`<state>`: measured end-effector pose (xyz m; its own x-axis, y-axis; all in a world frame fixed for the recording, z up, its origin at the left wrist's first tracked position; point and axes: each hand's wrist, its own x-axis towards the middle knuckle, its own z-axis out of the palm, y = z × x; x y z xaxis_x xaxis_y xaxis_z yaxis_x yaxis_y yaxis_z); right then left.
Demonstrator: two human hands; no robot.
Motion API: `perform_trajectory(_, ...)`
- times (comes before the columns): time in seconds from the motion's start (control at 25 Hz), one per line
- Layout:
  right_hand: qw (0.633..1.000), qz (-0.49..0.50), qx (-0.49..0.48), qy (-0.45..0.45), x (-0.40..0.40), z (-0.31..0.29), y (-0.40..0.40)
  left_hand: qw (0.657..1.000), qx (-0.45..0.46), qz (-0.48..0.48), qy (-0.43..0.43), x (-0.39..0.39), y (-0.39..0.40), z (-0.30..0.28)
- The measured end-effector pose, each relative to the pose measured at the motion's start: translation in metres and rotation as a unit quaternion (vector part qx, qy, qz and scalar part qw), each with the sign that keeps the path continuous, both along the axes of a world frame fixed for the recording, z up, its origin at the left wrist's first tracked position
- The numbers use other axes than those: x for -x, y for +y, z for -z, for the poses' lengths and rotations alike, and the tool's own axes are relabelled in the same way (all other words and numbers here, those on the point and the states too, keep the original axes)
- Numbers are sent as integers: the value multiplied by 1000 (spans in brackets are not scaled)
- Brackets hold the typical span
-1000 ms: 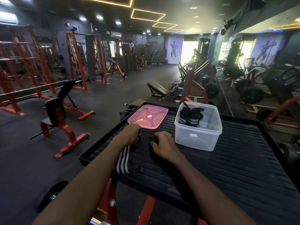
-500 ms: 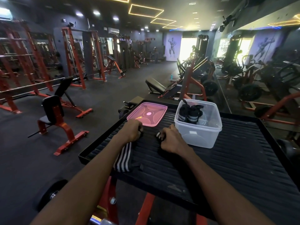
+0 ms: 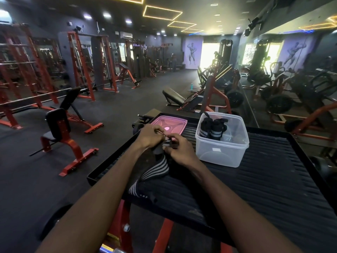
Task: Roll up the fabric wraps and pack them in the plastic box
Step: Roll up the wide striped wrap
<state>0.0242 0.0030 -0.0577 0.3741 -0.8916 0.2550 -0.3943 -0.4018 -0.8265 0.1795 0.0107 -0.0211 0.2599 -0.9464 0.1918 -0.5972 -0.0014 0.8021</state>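
Both hands are up off the ribbed platform [image 3: 255, 179], just to the left of the plastic box [image 3: 221, 152]. The left hand [image 3: 148, 136] and right hand [image 3: 179, 152] are pinched in close together on the top end of a striped fabric wrap [image 3: 155, 169], fingers curled tight around it, starting what looks like the roll. The rest of that wrap trails down and toward the near edge of the platform, away from the box, and that tail is the worry: it is slack and twisted, so the roll may come out lopsided or loose. Part of it sits right at the platform's lip, so a tug could drag it over the side. Inside the box, 2 rolled wraps [image 3: 212, 127] stand upright against its far-left wall, with open room beside them. The pink lid [image 3: 170, 124] lies flat just left of the box, behind the hands. A loose roll could spring open when dropped in, or knock those 2 over.
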Motion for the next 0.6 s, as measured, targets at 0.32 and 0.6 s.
perform_trajectory(0.32,996,77,-19,-33,16,4,-9,992,37,18,119,13,3,13)
perform_trajectory(0.6,953,77,-198,-218,32,-11,-11,956,-139,100,-237,16,16,9)
